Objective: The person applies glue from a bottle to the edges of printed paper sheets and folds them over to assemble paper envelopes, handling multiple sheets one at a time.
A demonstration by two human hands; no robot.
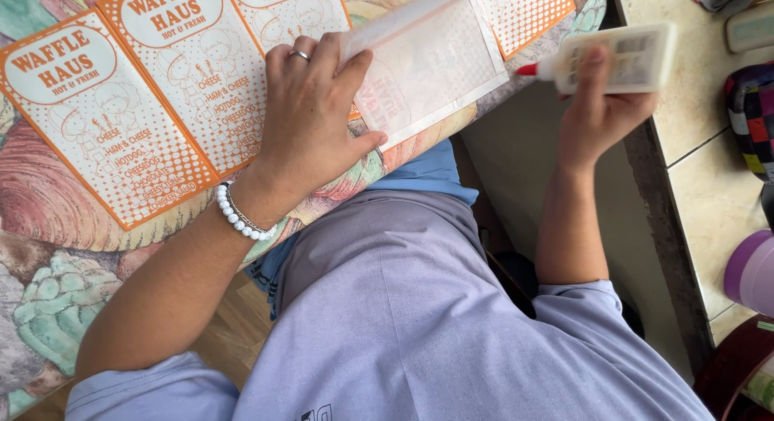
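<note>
Now, left hand (310, 119) pressing flat on folded paper bag (431, 62), fingers spread, right hand (601, 107) at three o'clock, grip clenched around white glue bottle (625, 58), patterned worktop (56, 300) beneath

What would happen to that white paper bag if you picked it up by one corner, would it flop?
The paper bag would probably droop: it looks thin, flat and slightly see-through. It is likely very light, since the left hand pins it with just spread fingers. It may crease or tear easily, and its folded edge already lifts off the table.
</note>
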